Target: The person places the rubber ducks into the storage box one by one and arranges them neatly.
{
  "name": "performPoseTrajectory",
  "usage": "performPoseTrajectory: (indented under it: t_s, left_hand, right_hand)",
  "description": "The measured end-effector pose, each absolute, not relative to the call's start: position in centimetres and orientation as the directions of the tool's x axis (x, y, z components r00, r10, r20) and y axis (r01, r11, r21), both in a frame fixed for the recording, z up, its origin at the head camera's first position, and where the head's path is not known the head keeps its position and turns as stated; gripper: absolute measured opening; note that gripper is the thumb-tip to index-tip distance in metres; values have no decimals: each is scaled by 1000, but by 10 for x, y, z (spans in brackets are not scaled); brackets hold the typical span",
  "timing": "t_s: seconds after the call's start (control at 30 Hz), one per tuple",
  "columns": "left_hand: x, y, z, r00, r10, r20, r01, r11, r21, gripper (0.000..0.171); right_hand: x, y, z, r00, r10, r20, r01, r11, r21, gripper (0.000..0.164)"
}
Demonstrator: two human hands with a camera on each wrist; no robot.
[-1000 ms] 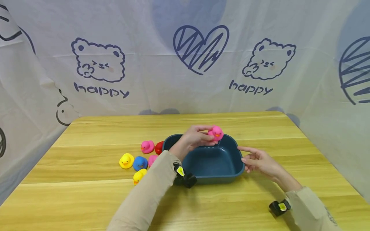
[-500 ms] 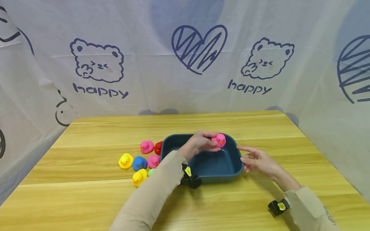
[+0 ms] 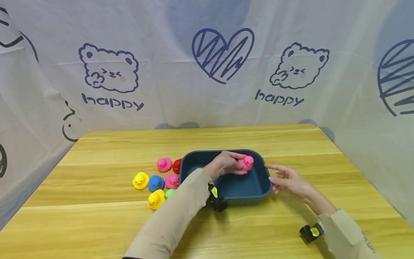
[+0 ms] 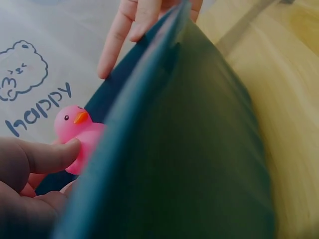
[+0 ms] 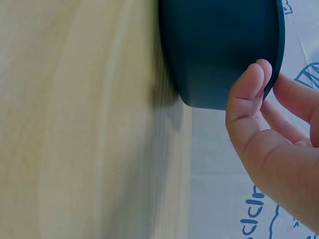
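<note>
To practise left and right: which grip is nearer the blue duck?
Left. The left grip holds a pink duck at the tub, right of the blue duck; the right grip is farther, at the tub's right end.

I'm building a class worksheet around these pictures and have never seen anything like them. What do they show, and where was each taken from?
There is no machine here, just someone's bare left hand and right hand. The wide picture comes from a camera worn on the head; the close ones come from the left wrist camera and right wrist camera.

On the wooden table sits a dark blue tub. The left hand holds a pink duck in its opening; the right touches its edge. Beside the tub are two yellow ducks, two more pink ducks, a blue duck, plus a red toy and green toy, both partly hidden.
</note>
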State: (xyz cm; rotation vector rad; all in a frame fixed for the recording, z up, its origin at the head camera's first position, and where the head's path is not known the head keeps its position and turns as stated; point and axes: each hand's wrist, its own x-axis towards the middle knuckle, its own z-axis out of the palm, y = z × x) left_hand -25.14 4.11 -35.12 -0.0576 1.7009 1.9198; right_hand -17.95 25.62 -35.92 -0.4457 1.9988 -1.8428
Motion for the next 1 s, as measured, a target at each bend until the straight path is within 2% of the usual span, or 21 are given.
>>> performPoseTrajectory:
  t_s: [0.5,0.7,1.0]
  left_hand:
    - [-255,42,-358,-791,389,-472,-479,85,874,43]
    - [-255,42,-359,-816,335,-472,-438,175,882,42]
    - [-253,42,-358,-848,263,-460,-429,171,887,36]
  right_hand:
    - [-179,256,-359,-875,-481,-48,16,70,-997,55]
    - [-179,256,-360,-876,-480,-49,10,82,-997,57]
    - [-179,256,-360,-880,-473,-48,6,90,-996,57]
